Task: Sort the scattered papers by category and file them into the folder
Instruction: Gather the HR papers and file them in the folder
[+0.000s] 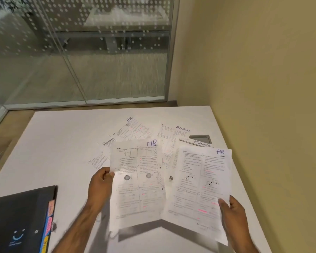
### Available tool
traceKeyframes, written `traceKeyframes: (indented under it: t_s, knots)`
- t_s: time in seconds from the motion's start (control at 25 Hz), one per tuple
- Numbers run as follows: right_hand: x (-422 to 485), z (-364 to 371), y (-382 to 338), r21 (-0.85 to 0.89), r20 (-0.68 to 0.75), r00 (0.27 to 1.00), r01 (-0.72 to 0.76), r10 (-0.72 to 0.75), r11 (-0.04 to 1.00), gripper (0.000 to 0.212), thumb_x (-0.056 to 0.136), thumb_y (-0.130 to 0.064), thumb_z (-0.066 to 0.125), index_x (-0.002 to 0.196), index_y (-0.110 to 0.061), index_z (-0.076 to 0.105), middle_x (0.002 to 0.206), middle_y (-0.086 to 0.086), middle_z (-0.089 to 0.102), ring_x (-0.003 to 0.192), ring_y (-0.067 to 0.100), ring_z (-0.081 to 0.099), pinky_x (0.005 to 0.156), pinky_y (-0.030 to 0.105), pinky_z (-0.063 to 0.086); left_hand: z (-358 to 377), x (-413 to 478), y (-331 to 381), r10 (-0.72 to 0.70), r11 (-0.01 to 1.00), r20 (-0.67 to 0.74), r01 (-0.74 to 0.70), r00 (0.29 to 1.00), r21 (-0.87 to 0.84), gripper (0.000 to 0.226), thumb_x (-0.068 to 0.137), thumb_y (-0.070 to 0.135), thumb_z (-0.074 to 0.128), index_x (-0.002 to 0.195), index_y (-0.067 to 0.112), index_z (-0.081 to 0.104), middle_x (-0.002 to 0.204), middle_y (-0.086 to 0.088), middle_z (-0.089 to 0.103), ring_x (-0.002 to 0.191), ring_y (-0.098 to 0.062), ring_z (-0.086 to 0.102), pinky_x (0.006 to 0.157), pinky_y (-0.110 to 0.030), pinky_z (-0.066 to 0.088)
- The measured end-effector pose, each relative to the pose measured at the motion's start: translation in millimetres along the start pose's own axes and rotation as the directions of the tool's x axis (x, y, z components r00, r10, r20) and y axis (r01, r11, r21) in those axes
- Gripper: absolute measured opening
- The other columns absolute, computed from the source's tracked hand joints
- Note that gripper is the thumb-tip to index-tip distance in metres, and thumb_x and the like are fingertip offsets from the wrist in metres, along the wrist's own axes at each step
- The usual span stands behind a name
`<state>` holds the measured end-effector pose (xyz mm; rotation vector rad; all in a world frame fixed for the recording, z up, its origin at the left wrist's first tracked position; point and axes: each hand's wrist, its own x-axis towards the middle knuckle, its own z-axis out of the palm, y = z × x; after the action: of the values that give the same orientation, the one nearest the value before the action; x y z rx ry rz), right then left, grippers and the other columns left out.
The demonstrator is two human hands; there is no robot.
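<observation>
Left hand pinches HR sheet; right hand pinches second HR sheet, edges seemingly touching.

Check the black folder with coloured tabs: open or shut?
Shut: the black folder lies flat, its cover closed over the coloured tabs at its edge.

Bare left hand, bare right hand. Behind each, a slender bare forearm, uncovered as far as the lower edge. Tendon ridges along the left forearm, just behind the wrist.
</observation>
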<state>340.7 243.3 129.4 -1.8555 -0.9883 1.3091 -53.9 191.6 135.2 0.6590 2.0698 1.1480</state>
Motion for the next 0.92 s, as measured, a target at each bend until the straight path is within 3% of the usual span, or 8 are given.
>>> traceKeyframes:
  t_s: [0.2,0.52,0.68,0.84,0.92]
  knots:
    - [-2.3,33.3,-13.3,-0.018,0.136,0.99,0.024,-0.022,1.0,0.019,0.101,-0.009,0.056,0.102,-0.019,0.071,0.095,-0.004,0.079,0.079,0.01,0.077,0.063,0.022,0.057,-18.4,-39.9,-0.4,-0.094,0.987,0.128,0.11,0.987,-0.119,0.019,0.102,0.013,0.053,0.102,0.019,0.071,0.087,-0.011,0.076,0.071,-0.023,0.065,0.062,-0.038,0.052]
    - [2.5,9.4,-36.3,-0.035,0.088,0.987,0.137,-0.134,0.99,0.016,0.102,-0.009,0.054,0.105,-0.014,0.069,0.091,-0.007,0.075,0.073,0.001,0.072,0.057,0.018,0.051,-65.7,-45.2,-10.1,-0.138,0.982,0.007,0.138,0.99,-0.127,0.021,0.103,0.014,0.054,0.098,0.013,0.073,0.085,-0.012,0.076,0.071,-0.026,0.059,0.063,-0.033,0.041]
    - [-6.5,14.0,-28.3,-0.026,0.16,0.983,0.097,-0.091,0.995,0.018,0.101,-0.009,0.056,0.105,-0.016,0.072,0.09,-0.005,0.08,0.078,0.008,0.077,0.065,0.025,0.057,-63.5,-46.1,-19.4,-0.212,0.958,0.089,0.225,0.973,-0.178,0.018,0.102,0.013,0.057,0.1,0.01,0.074,0.091,-0.016,0.078,0.078,-0.032,0.065,0.075,-0.041,0.043]
    - [-23.0,44.3,-7.8,0.046,0.384,0.923,-0.042,0.021,0.998,0.024,0.098,0.003,0.057,0.109,-0.011,0.074,0.106,0.004,0.08,0.103,0.024,0.075,0.096,0.044,0.056,-29.3,-65.9,-10.9,-0.185,0.972,0.209,0.209,0.96,-0.102,0.018,0.102,0.012,0.056,0.096,0.004,0.071,0.087,-0.02,0.076,0.068,-0.023,0.065,0.064,-0.03,0.045]
    - [-33.0,55.8,-2.0,0.056,0.468,0.884,-0.044,0.013,0.997,0.027,0.098,0.005,0.056,0.108,-0.012,0.075,0.107,0.002,0.08,0.107,0.022,0.074,0.094,0.037,0.057,-17.7,-76.5,-7.8,-0.176,0.974,0.249,0.205,0.952,-0.093,0.017,0.101,0.015,0.058,0.095,0.005,0.071,0.087,-0.017,0.077,0.07,-0.023,0.068,0.066,-0.033,0.049]
